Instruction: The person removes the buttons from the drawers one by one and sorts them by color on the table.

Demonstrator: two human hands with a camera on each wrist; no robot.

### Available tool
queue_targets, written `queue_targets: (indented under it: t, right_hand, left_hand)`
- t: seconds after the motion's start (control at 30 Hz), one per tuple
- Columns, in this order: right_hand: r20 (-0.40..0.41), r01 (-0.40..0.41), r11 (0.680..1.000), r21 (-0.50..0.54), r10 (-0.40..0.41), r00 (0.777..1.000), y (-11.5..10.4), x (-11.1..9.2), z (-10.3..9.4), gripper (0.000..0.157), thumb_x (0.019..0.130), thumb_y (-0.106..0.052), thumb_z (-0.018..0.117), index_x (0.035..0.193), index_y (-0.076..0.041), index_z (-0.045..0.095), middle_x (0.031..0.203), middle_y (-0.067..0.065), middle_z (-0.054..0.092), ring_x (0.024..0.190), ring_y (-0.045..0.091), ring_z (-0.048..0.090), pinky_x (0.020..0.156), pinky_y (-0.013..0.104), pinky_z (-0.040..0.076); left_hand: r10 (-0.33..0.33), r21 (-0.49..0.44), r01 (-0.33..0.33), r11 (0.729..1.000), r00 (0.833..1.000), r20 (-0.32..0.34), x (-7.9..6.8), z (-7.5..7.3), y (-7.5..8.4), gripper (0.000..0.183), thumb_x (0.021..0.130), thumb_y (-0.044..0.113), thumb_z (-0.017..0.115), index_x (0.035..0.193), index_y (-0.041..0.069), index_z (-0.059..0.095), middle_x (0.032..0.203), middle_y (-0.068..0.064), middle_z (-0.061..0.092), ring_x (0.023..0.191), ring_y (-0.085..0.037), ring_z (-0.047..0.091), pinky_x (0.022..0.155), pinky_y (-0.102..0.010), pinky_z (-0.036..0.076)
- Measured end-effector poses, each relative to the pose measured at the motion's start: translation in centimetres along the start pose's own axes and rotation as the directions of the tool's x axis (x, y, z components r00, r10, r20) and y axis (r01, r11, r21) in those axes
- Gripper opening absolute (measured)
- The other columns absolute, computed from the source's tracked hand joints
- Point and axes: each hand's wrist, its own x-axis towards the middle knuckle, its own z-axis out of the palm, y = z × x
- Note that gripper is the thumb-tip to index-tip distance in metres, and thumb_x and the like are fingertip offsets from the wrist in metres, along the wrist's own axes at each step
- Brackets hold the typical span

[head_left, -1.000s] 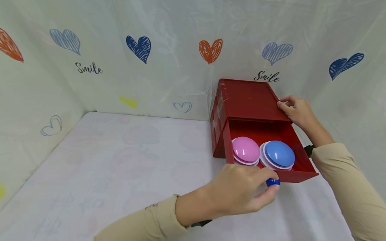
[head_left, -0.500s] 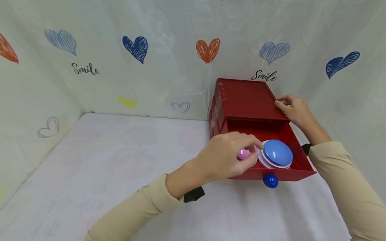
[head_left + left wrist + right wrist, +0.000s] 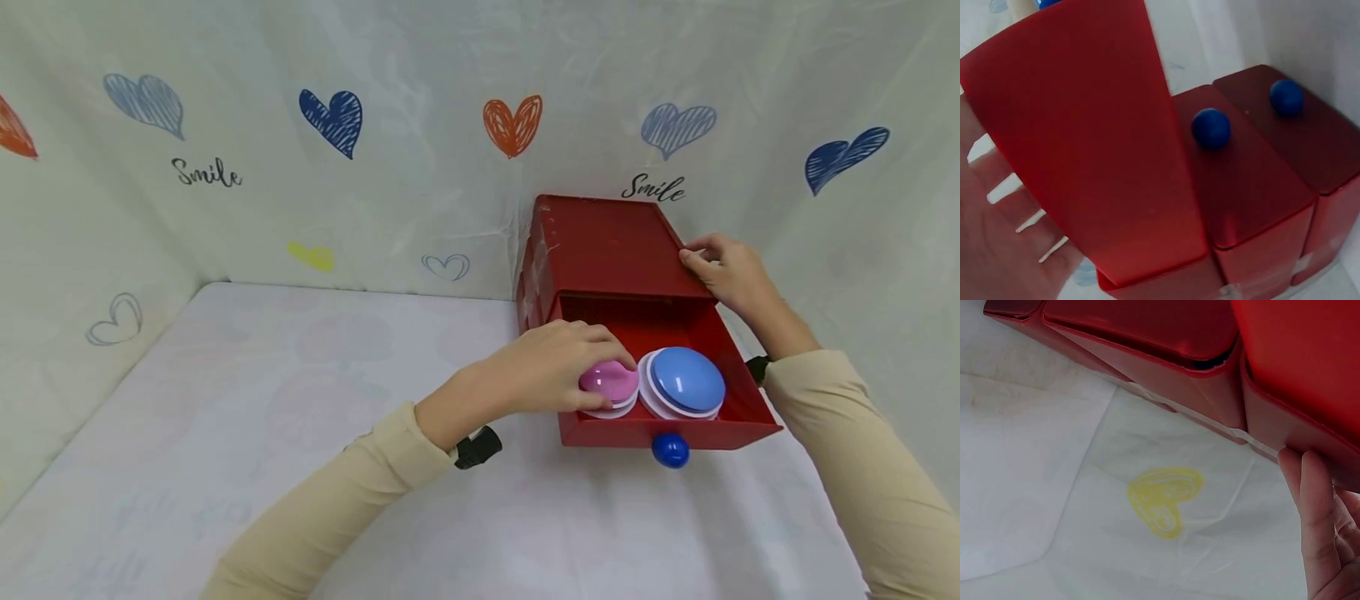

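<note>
In the head view, my left hand (image 3: 551, 367) reaches into the pulled-out red drawer (image 3: 611, 433). Its thumb and fingers curl around a pink dome-topped button (image 3: 611, 382), which has a white base. Beside that button sits a blue dome-topped button (image 3: 686, 379), also on a white base. On the drawer's front is a round blue knob (image 3: 670, 450). My right hand (image 3: 735, 271) rests its fingertips on the right edge of the red drawer cabinet (image 3: 618, 246); in the right wrist view its straight fingers (image 3: 1316, 500) touch the cabinet's side.
The left wrist view shows lower drawers with blue knobs (image 3: 1211, 129), joined by clear tape. Behind the cabinet hangs a pale sheet (image 3: 420, 100) printed with hearts and "Smile". A white cloth (image 3: 337, 358) covers the table.
My left hand has let go of the blue knob, moved up and left over the drawer's front, and taken hold of the pink button. The right hand stays at the cabinet's edge.
</note>
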Motion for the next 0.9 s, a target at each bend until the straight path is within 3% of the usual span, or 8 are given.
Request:
queue_targets:
  t: [0.2, 0.57, 0.9]
  right_hand:
    - [0.004, 0.005, 1.0, 0.003, -0.005, 1.0, 0.0, 0.1, 0.1, 0.058, 0.096, -0.044, 0.041, 0.13, 0.002, 0.044, 0.116, 0.029, 0.05, 0.095, 0.037, 0.053, 0.06, 0.019, 0.049]
    - [0.001, 0.0, 1.0, 0.009, 0.0, 1.0, 0.1, 0.0, 0.0, 0.058, 0.096, -0.044, 0.041, 0.13, 0.002, 0.043, 0.116, 0.03, 0.049, 0.095, 0.038, 0.053, 0.059, 0.016, 0.047]
    - [-0.002, 0.003, 1.0, 0.014, -0.003, 1.0, 0.0, -0.1, 0.0, 0.058, 0.096, -0.044, 0.041, 0.129, 0.003, 0.043, 0.114, 0.03, 0.05, 0.093, 0.037, 0.053, 0.057, 0.014, 0.044]
  left_hand:
    - [-0.044, 0.036, 0.041, 0.999, 0.996, 0.079, 0.7, -0.1, -0.1, 0.057, 0.08, 0.042, 0.069, 0.132, 0.027, 0.052, 0.134, 0.002, 0.049, 0.121, -0.014, 0.044, 0.099, -0.03, 0.041]
    - [-0.094, 0.066, 0.086, 0.994, 0.987, 0.133, 2.0, -0.1, -0.2, 0.054, 0.078, 0.043, 0.071, 0.127, 0.032, 0.052, 0.126, 0.004, 0.053, 0.116, -0.011, 0.045, 0.104, -0.033, 0.032]
    - [-0.119, 0.145, 0.094, 0.985, 0.976, 0.181, 2.6, -0.1, 0.3, 0.055, 0.076, 0.047, 0.071, 0.123, 0.033, 0.047, 0.119, 0.005, 0.055, 0.111, -0.009, 0.048, 0.099, -0.032, 0.032]
